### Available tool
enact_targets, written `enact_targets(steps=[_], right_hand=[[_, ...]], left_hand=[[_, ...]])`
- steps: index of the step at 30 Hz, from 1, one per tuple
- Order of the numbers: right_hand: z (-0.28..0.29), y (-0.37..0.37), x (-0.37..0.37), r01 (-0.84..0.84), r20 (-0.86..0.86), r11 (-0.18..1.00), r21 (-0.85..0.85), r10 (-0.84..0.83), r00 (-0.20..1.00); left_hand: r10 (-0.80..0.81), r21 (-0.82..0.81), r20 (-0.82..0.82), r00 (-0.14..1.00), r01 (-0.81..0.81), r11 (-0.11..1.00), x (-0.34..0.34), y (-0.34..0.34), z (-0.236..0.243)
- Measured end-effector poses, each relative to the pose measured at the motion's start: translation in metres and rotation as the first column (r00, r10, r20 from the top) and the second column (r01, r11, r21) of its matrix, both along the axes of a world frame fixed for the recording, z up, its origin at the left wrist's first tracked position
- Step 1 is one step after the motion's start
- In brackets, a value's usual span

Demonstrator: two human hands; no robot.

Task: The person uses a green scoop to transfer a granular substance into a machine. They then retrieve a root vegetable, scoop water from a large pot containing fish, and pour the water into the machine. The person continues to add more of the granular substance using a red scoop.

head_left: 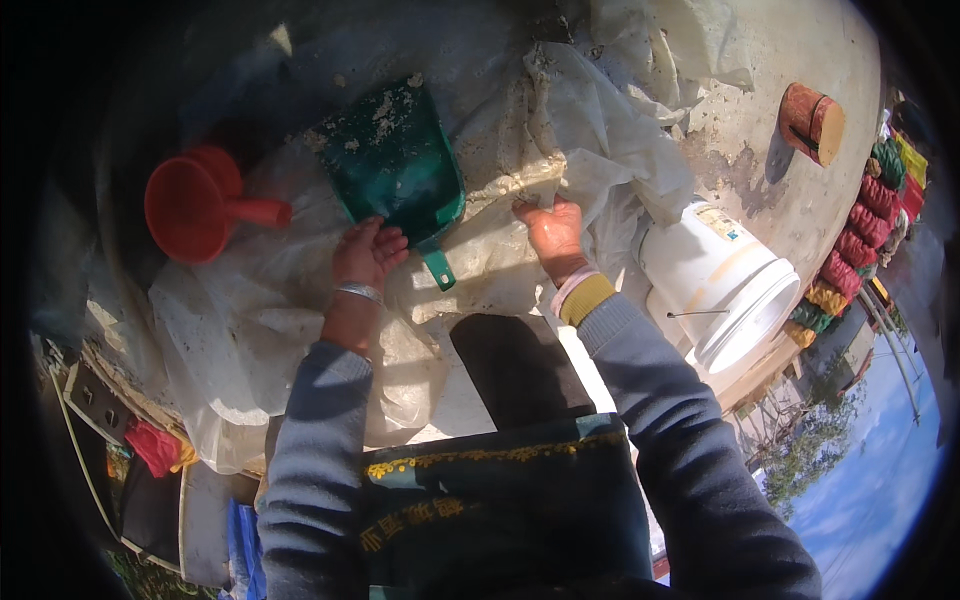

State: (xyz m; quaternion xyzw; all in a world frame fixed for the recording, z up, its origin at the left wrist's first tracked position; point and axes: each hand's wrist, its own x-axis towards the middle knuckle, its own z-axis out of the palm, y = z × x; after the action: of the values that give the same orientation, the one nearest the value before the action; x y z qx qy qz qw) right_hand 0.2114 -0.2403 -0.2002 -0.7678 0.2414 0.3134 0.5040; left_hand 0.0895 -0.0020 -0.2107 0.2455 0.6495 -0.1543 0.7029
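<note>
A green dustpan point(395, 165), flecked with pale residue, lies on a crumpled clear plastic sheet point(600, 130) with its short handle toward me. At the dustpan's near left edge is my left hand point(368, 258), its fingers loosely bent and slightly apart, with nothing visible in them. My right hand point(553, 232) is closed on a fold of the plastic sheet, to the right of the dustpan; the thumb and fingertips pinch it. What lies under the sheet is mostly hidden.
Farther left sits a red plastic dipper point(188, 210) with a handle. On the right a white bucket point(715, 275) lies tipped on its side. Beyond it stands a reddish-brown cylindrical container point(811, 124). Colourful bundled fabric point(868, 225) runs along the right edge.
</note>
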Motion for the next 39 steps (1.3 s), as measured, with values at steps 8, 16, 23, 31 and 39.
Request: enact_targets(steps=[8, 16, 23, 31, 39], right_hand=[[0.082, 0.026, 0.083, 0.001, 0.22, 0.996, 0.09, -0.02, 0.975], [0.127, 0.045, 0.084, 0.076, 0.168, 0.978, 0.192, -0.109, 0.98], [0.147, 0.053, 0.081, 0.163, -0.024, 0.96, 0.227, -0.162, 0.986], [0.122, 0.022, 0.074, 0.119, -0.1, 0.987, 0.103, -0.109, 0.989], [0.147, 0.065, 0.122, -0.534, 0.577, 0.817, -0.219, 0.55, 0.604]], left_hand=[[0.053, 0.18, -0.15, 0.987, -0.025, 0.983, -0.003, -0.003, 0.002], [0.089, 0.087, -0.177, 0.98, -0.074, 0.993, -0.006, -0.003, 0.013], [0.3, -0.089, -0.014, 0.954, -0.3, 0.95, 0.019, -0.01, 0.03], [0.399, -0.201, 0.075, 0.914, -0.378, 0.904, 0.03, -0.016, 0.023], [0.493, -0.219, 0.029, 0.87, -0.475, 0.852, 0.037, -0.029, 0.004]])
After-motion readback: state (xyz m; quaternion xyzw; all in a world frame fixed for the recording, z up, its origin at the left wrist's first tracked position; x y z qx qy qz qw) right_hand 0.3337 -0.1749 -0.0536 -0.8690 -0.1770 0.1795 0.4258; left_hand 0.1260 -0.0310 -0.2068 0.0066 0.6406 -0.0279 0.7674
